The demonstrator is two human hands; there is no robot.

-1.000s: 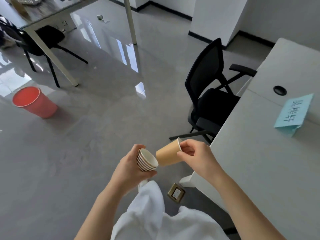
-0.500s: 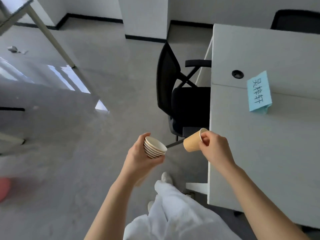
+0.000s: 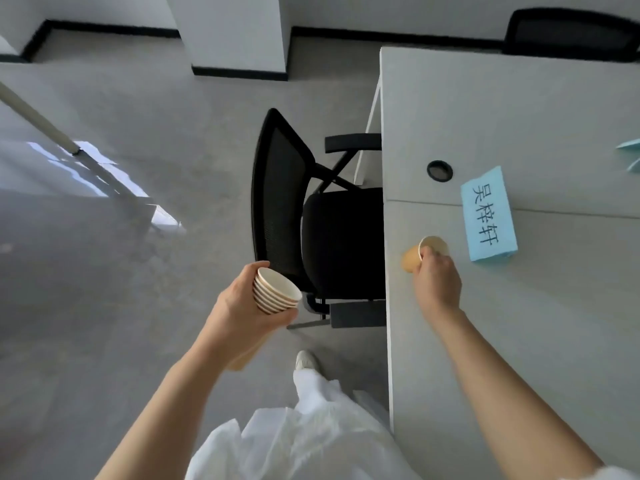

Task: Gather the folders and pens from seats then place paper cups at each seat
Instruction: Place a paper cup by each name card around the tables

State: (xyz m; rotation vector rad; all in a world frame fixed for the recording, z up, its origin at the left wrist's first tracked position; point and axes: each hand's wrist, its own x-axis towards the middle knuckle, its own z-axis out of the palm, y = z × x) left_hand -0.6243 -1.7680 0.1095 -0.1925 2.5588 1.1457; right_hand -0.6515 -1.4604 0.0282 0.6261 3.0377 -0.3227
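now right grip carries paper cup over table (was beside), left grip clutching cup stack

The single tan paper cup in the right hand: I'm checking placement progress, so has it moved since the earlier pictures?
Yes. The single tan paper cup has travelled from beyond the white table edge to over it, toward the blue name card.

You had a single head-worn wide-angle view, looking steeply down from standing height. It faced the table edge on the right, the chair ahead and the floor on the left, with your forearms close below.
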